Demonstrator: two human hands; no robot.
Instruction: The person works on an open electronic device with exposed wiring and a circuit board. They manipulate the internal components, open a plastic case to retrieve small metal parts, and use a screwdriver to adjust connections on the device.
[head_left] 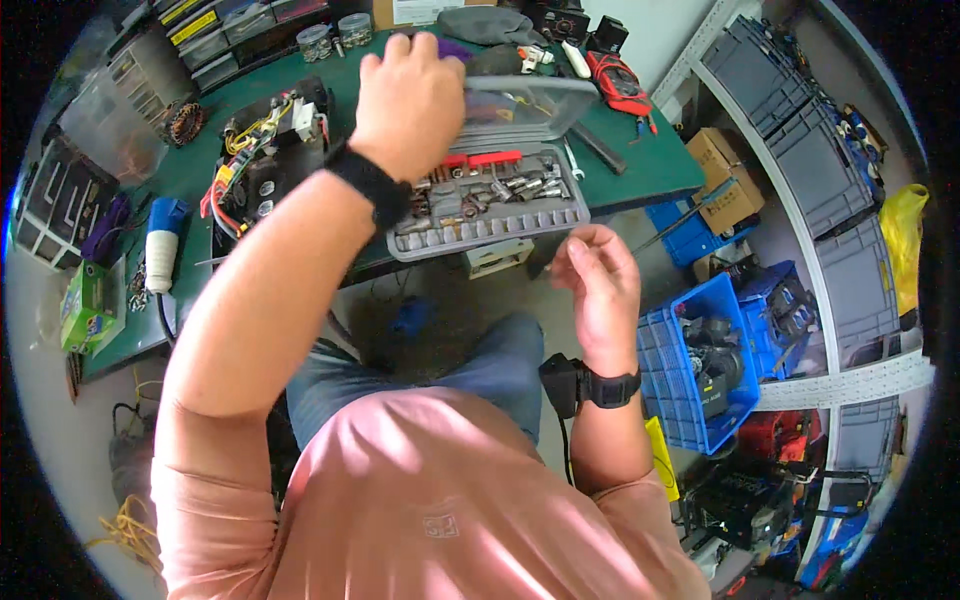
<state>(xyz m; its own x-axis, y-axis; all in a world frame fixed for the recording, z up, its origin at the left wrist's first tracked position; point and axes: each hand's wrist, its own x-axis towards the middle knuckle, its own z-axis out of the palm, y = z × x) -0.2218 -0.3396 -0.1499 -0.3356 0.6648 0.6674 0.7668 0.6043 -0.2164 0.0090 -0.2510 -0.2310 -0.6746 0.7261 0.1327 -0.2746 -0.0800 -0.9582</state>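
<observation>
My left hand (412,100) reaches over the green workbench (645,180), beside the raised clear lid (540,105) of a grey socket-set case (490,232). Its fingers curl away from view, so whatever they hold is hidden. Several loose metal sockets (535,187) and a red-handled tool (483,159) lie in the case. My right hand (603,285) hovers in front of the bench, to the right of the case's near corner. Its thumb and fingers are drawn together, and I cannot make out what is between them.
Wired electrical parts (255,150) stand left of the case. A red multimeter (618,85), a hammer (598,148) and a wrench (572,160) lie at the right. Below on the right are a blue crate (655,350) and a cardboard box (725,180). A white-and-blue plug (163,245) lies far left.
</observation>
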